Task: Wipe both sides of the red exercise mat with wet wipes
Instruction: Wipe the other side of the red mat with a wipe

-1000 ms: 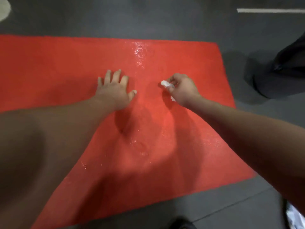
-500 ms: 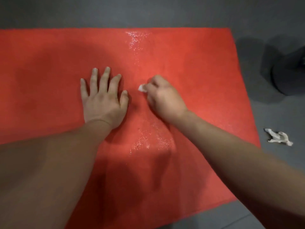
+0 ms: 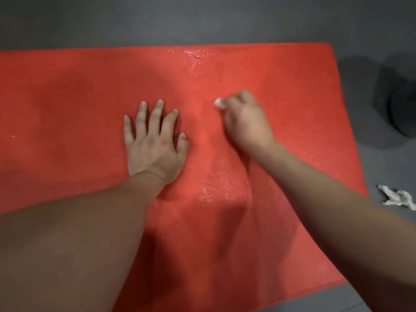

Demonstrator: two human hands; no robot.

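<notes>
Head view: the red exercise mat (image 3: 67, 97) lay flat on the grey floor (image 3: 202, 19) and filled most of the frame. Its far edge ran across the upper part, its right edge down toward the lower right.
Left hand (image 3: 155, 143) sat palm-down on the mat at centre-left, fingers straight and spread, pressing it to the floor.
Right hand (image 3: 245, 122) was just right of centre, fingers curled round a small balled wet wipe (image 3: 219, 102). Only a white corner showed at the fingertips, touching the mat. The hand was motion-blurred, so I read it as mid-stroke.
Wet sheen (image 3: 198, 57) showed at upper centre near the far edge, and again below the right wrist. The left half of the mat looked matte and dry.

Off the mat: a crumpled wipe (image 3: 396, 198) lay on the floor at the right edge of the frame. A dark object (image 3: 403, 109) sat in the upper right; I couldn't tell what it was.

Risks, my read:
- The wipe was tiny against the mat. It would likely dry out or load up with dirt before the left half got covered, so it would smear, not clean.
- The wet band was narrow, so passes could skip strips between them.
- The left palm covered a patch, which would be missed unless the hand shifted.
- The wet face turned onto the floor for side two would pick up grit.
- The underside looked not yet done, as far as I could judge.

No brand, label or writing was readable anywhere.
</notes>
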